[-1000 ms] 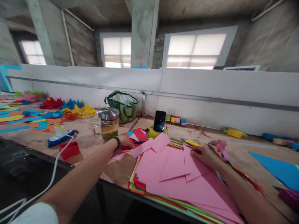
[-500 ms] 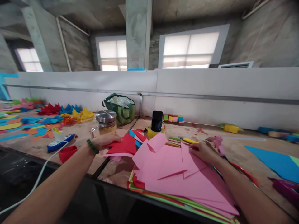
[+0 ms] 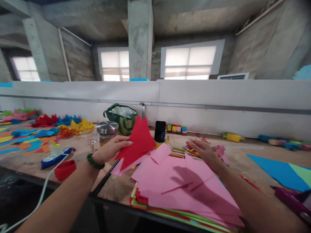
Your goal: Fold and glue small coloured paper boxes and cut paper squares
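Note:
My left hand (image 3: 113, 149), with a dark green band at the wrist, pinches a red pointed felt piece (image 3: 139, 140) and holds it up. A pink piece lies under its lower edge. My right hand (image 3: 200, 149) is raised over the far right part of the pink sheets (image 3: 179, 181), fingers apart, with nothing visible in it. Beneath the pink sheets is a stack of coloured sheets at the table's front edge. Yellow-handled scissors (image 3: 191, 151) lie just beside my right fingertips.
A glass jug (image 3: 107, 127), a green bag (image 3: 125, 121) and a phone (image 3: 160, 131) stand behind. Left are a blue-white device (image 3: 57, 157), a red ring (image 3: 65, 170) and coloured pieces. A pink glue gun (image 3: 223, 153) and purple tool (image 3: 291, 202) lie right.
My left hand has lifted the red piece upright off the table. My right hand has risen from the pink sheets, its fingers now spread. The view has tilted up slightly.

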